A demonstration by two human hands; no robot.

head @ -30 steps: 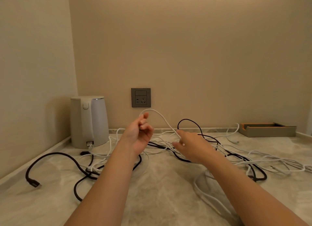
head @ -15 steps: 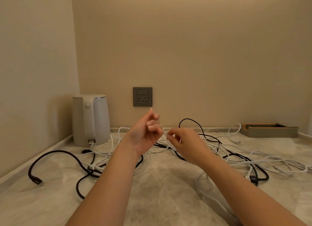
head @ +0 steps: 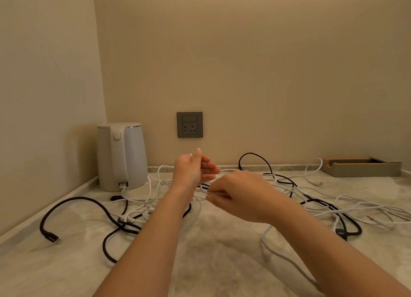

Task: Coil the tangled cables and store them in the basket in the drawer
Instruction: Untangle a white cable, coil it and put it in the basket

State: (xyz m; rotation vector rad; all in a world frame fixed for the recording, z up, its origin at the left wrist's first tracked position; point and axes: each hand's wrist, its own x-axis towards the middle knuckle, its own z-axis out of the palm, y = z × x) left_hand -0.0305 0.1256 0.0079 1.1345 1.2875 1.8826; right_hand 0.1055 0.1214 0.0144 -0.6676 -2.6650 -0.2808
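The left hand [head: 193,170] is raised with its thumb up and fingers loosely extended rightward; I cannot tell whether it grips anything. The right hand [head: 240,196], back toward the camera, pinches a white cable [head: 231,170] between curled fingertips. This cable runs roughly left to right between the hands. The other white cables [head: 378,210] sprawl rightward over the desk [head: 222,263], tangled with a looping black cable [head: 89,199] whose plug [head: 50,238] points toward the near left. A kettle [head: 122,156] stands in the corner, a tray [head: 360,166] far right.
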